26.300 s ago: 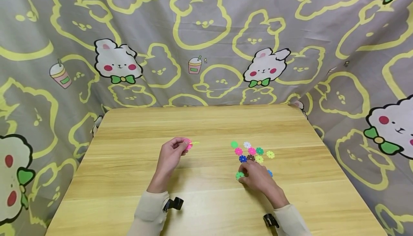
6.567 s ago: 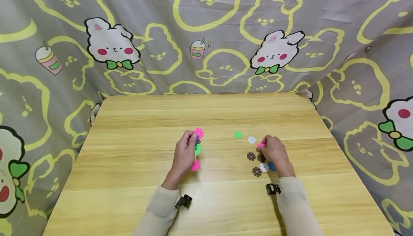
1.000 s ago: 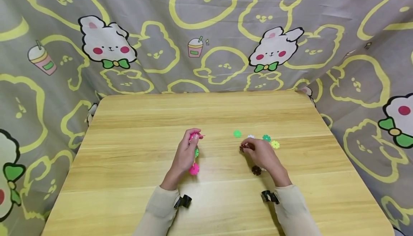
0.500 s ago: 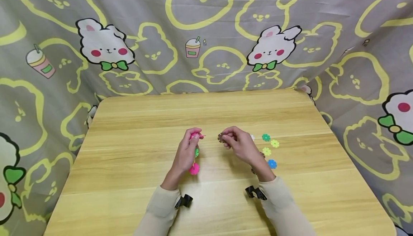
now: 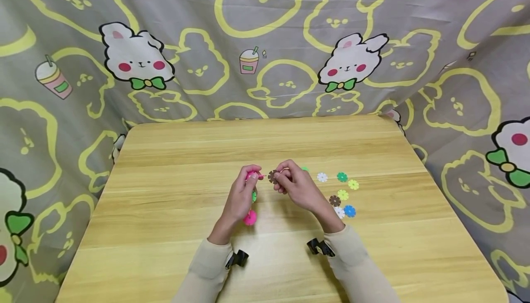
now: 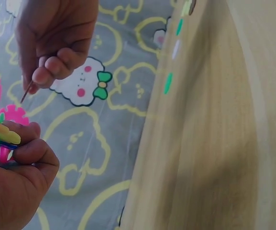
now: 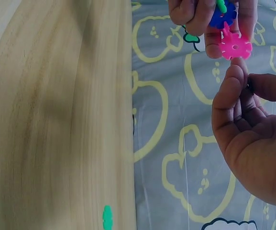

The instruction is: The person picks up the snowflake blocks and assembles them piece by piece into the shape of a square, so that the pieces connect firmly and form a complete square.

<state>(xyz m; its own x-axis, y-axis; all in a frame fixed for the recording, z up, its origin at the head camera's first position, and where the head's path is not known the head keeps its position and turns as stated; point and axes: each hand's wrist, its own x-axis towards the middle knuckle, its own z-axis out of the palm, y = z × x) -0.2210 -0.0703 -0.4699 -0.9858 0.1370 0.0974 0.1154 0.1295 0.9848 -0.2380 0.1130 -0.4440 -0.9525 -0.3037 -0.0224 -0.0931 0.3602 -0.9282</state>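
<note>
My left hand (image 5: 240,195) holds a joined cluster of notched plastic snowflake discs above the table. A pink disc (image 5: 250,218) hangs at its lower end, with a green disc (image 5: 254,197) partly showing above it. In the right wrist view, a blue disc (image 7: 217,21) and another pink disc (image 7: 237,46) stick out from the left fingers. My right hand (image 5: 300,185) pinches a brown disc (image 5: 272,176) between thumb and fingertips. In the head view, the brown disc is close to the pink one at the left fingertips; whether they touch I cannot tell.
On the wooden table (image 5: 165,229), loose discs lie to the right: white (image 5: 322,177), dark green (image 5: 342,177), yellow (image 5: 342,195), brown (image 5: 335,200) and blue (image 5: 349,211), among others. The right hand partly covers a light green disc (image 5: 305,169). A patterned curtain (image 5: 198,64) surrounds the table.
My right hand has carried the brown disc leftward from the loose discs to beside the left hand. The left hand keeps its hold and has hardly moved.
</note>
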